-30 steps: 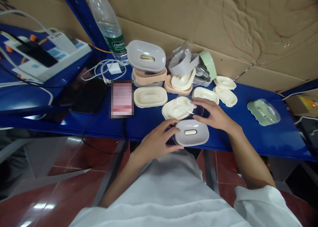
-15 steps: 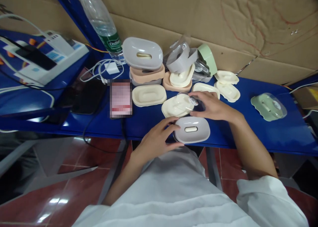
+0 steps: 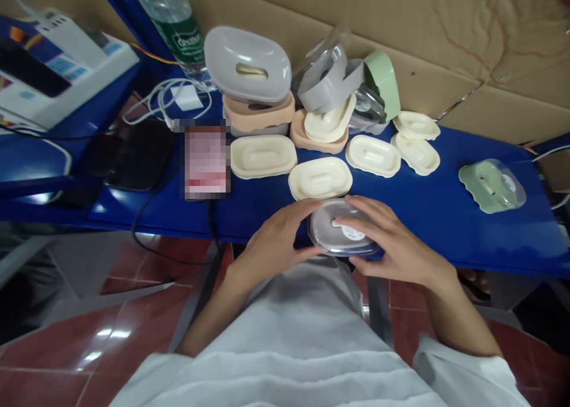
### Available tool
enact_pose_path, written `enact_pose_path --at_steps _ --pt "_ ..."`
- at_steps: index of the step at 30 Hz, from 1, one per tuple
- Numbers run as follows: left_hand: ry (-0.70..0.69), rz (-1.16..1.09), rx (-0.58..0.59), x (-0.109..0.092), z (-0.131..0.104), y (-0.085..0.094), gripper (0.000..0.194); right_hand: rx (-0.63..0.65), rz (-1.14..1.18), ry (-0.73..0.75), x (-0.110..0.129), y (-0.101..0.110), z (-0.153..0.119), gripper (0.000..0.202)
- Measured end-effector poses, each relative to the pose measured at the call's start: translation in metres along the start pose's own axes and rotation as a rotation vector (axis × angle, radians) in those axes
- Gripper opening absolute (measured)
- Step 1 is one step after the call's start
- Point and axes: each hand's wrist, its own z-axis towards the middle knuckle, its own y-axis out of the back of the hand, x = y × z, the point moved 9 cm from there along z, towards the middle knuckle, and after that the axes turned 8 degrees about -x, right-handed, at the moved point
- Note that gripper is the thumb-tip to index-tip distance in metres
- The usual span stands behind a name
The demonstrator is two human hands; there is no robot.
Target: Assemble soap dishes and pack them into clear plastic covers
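Near the table's front edge is a grey oval soap dish (image 3: 326, 236) with a cream piece in its middle slot. A clear plastic lid (image 3: 373, 251) with a round white label lies over the dish; whether it is fully seated I cannot tell. My left hand (image 3: 276, 236) grips the dish's left end between thumb and fingers. From the right, my right hand (image 3: 396, 243) holds the lid, thumb at the front and fingers over the top and far edge. Just behind the dish lies a cream oval tray (image 3: 320, 179).
More cream trays (image 3: 262, 156) lie behind. Grey, peach and green dish parts (image 3: 249, 62) are piled at the back. A green lidded dish (image 3: 490, 186) sits at the right. Leftward are a phone with a blurred screen (image 3: 205, 160), a cable, a bottle (image 3: 184, 38) and a power strip (image 3: 84, 77).
My right hand has brought the clear lid from above the cream tray toward me, onto the grey dish. My left hand stays at the dish. The camera view has shifted slightly.
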Motion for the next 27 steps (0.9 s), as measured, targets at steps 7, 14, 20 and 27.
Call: enact_pose_path --at_steps 7,14,20,27 --pt "-0.09 0.04 0.005 -0.006 0.0 0.0 0.073 -0.101 -0.046 0.05 -0.005 -0.005 0.0 0.081" --pt "-0.133 0.081 0.007 -0.01 0.001 0.0 0.068 -0.07 -0.177 0.01 -0.022 -0.008 -0.006 0.078" --pt "-0.144 0.093 0.046 -0.012 0.002 -0.003 0.065 -0.146 -0.216 -0.022 -0.018 -0.008 -0.013 0.087" --pt "-0.15 0.107 -0.059 -0.01 0.0 0.005 0.051 -0.299 -0.204 -0.197 -0.019 0.002 -0.066 0.093"
